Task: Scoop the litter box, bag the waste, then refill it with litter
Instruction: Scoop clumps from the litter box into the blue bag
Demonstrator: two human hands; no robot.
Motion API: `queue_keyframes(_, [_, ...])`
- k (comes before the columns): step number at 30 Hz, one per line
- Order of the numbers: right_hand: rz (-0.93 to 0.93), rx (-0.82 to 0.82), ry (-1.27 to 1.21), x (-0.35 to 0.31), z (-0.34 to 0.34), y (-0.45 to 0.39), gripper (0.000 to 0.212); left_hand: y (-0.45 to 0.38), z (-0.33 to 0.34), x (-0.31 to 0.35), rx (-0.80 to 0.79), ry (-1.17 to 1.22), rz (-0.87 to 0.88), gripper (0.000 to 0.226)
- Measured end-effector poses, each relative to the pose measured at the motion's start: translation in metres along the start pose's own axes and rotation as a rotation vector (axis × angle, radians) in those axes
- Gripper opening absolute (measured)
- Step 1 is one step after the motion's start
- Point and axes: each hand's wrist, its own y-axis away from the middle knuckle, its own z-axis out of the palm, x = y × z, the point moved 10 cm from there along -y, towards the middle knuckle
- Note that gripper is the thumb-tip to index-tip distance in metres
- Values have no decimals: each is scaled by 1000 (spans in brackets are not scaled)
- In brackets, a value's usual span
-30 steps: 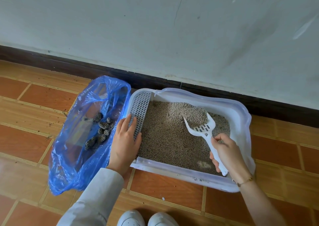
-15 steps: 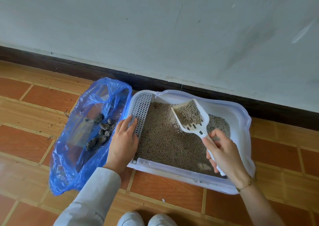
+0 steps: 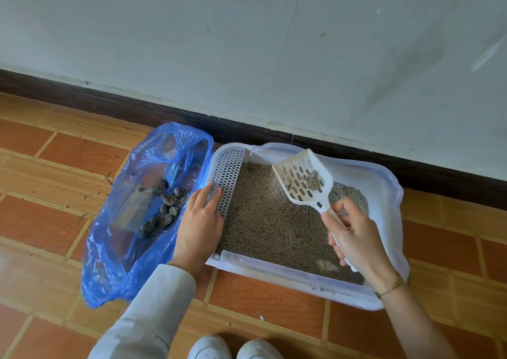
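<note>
Inspecting the head view, the only one supplied, the litter box [image 3: 384, 183] stood on the tiled floor [image 3: 55, 166] against the skirting board [image 3: 109, 103], its long side toward the person, which put the whole bed of litter [image 3: 269, 221] within reach of both arms. The blue bag [image 3: 131, 221] lay just beside the box's left end with its mouth spread wide, several dark waste clumps [image 3: 167, 202] visible inside; that placement was judged to shorten the carry from box to bag. The left hand [image 3: 200, 221] rested on the perforated grille [image 3: 229, 180] at the box's left end, fingers straight and laid flat, wrist bent back from a pale sleeve [image 3: 153, 312]; it gripped nothing and appeared to steady the box. The right hand [image 3: 354, 238] was curled round the handle of the white scoop [image 3: 301, 177], thumb on top, forearm bare with a thin bracelet [image 3: 391, 287] at the wrist. The scoop was held above the litter near the far wall of the box, clear of the surface, its slotted pan tilted up and carrying only a small cluster of granules. That raised, tilted attitude was judged consistent with sifting loose litter through the slots. No refill supply was visible. White shoes [image 3: 233, 347] showed at the bottom edge.
</note>
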Motion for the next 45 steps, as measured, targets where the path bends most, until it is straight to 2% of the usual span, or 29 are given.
queue_keyframes(8, [-93,-70,18,-28,20,-6,16,-1,1,-3,-9,17,16,51])
queue_keyframes(13, [-179,-221,84,-72,63,-22,8,1,4,-5,-19,14,29,52])
queue_keyframes(17, [-233,-331,114,-105,105,-36,12,2,7,-11,-59,66,72,51])
queue_keyframes(21, [-323,-345,350,-125,141,-58,11,3,7,-12,-62,88,123,52])
queue_keyframes(26, [-620,-275,766,-165,184,-62,14,7,15,-21,-62,154,132,51])
queue_keyframes(31, [-849,-169,1126,-184,215,-54,39,6,16,-15,-45,177,175,52])
queue_keyframes(34, [-944,-160,1217,-188,227,-48,40,7,15,-15,-36,166,179,51])
queue_keyframes(37, [-992,-134,1238,-187,228,-46,39,7,16,-16,-37,169,177,51])
queue_keyframes(40, [-928,-142,1168,-182,219,-51,40,6,15,-17,-37,167,176,54])
queue_keyframes(43, [-775,-165,902,-175,193,-60,19,7,13,-16,-52,162,158,58])
queue_keyframes(45, [-658,-184,710,-164,169,-65,12,7,14,-17,-67,159,140,58])
